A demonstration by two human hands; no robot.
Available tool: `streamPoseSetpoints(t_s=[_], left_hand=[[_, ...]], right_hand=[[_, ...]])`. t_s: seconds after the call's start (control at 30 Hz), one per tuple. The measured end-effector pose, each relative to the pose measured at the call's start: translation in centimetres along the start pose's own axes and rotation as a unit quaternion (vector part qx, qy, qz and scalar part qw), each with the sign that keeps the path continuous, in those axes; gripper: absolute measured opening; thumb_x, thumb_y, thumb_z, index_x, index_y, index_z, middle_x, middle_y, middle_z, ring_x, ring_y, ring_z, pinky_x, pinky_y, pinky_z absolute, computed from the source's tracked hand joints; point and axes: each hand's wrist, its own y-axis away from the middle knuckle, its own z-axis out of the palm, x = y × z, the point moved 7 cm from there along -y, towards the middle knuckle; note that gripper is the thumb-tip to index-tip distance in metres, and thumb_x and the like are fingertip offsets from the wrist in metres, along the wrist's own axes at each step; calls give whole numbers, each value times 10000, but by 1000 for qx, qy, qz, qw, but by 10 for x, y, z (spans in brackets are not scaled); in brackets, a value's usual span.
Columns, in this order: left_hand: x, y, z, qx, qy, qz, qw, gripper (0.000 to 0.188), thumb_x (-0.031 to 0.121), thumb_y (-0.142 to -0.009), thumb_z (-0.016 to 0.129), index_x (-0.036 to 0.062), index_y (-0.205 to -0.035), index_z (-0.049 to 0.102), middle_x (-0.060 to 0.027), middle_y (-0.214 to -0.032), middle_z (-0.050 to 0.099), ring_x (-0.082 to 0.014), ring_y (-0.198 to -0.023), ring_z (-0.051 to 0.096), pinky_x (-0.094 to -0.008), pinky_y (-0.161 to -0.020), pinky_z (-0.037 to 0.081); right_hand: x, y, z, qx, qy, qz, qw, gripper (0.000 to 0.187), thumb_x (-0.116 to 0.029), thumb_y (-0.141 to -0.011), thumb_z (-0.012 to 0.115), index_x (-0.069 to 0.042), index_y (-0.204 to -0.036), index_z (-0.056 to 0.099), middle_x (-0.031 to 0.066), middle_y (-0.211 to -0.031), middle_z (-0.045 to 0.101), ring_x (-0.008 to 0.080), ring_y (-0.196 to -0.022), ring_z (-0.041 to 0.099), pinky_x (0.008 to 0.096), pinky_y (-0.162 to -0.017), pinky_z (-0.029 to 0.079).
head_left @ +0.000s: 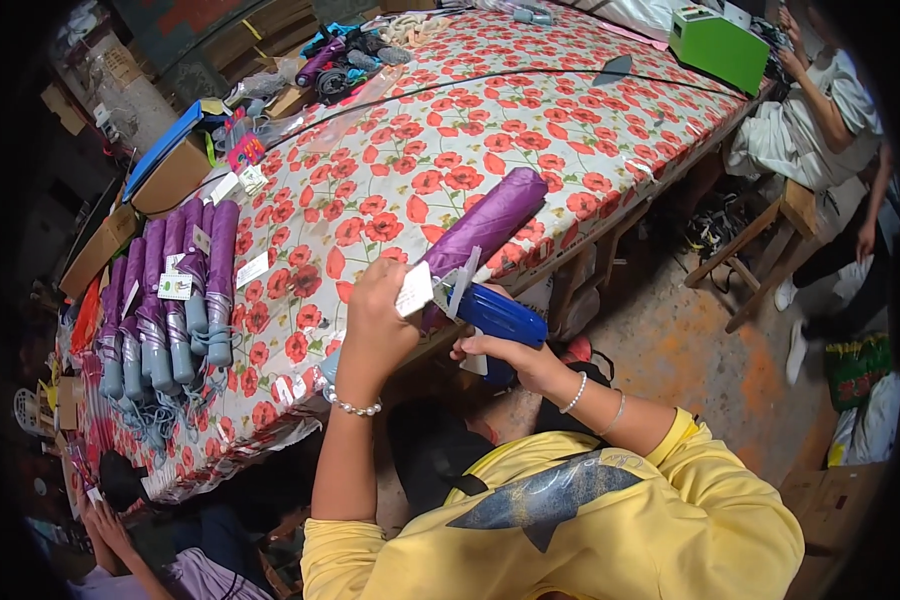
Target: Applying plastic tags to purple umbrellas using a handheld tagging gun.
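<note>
A folded purple umbrella [485, 225] slants over the table's front edge, its far end pointing up and to the right. My left hand [375, 305] is closed round its lower part, with a white paper tag [416, 290] at the fingers. In my right hand [505, 352] is a blue tagging gun [505, 315], its nose up against the umbrella next to the tag. White strips [460, 285] stick out by the gun's nose. The umbrella's handle end is mostly hidden behind my left hand and wrist.
Several purple umbrellas with grey handles [170, 290] lie side by side on the flower-patterned tablecloth [370, 215]. Behind them stands a cardboard box [173, 175]. A green machine [718, 48] is at the far right corner. Other people sit right [830, 120] and lower left [120, 550].
</note>
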Motion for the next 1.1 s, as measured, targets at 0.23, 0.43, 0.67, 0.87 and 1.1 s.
streamPoseSetpoints(t_s=[0.23,0.43,0.67,0.87,1.1], left_hand=[[11,6,9,-29,-25,63,997,425,-47,-622,616,4,-1038,544,-141,-997,569,-312,-891,552,-368,-792,450],[6,17,13,22,-41,80,996,313,29,-685,628,14,-980,525,-161,-936,532,-315,-833,525,-380,-770,446],[3,20,22,67,-122,63,988,248,26,-703,600,11,-928,494,-155,-915,489,-305,-803,523,-363,-740,439],[-6,16,16,70,-75,44,994,235,24,-703,600,-5,-913,498,-161,-916,487,-308,-777,533,-376,-719,453],[-22,-3,9,-13,-11,-36,999,150,17,-727,611,-16,-865,561,-202,-883,540,-354,-697,571,-430,-694,491]], right_hand=[[4,-14,-5,12,85,-20,996,532,-5,-779,642,-59,-1265,434,44,-1065,570,125,-845,580,250,-784,461],[3,-8,-2,15,134,25,991,432,-52,-779,635,-31,-1192,510,72,-1018,621,154,-888,590,258,-816,465],[18,-10,-32,81,167,136,973,248,-196,-797,597,19,-902,664,104,-847,664,196,-818,637,259,-779,486],[28,-13,-35,78,141,165,973,270,-240,-766,567,6,-853,637,119,-791,632,229,-727,629,272,-703,498],[14,51,-27,-6,-1,188,982,273,-113,-753,502,49,-943,613,161,-854,641,287,-817,633,339,-821,480]])
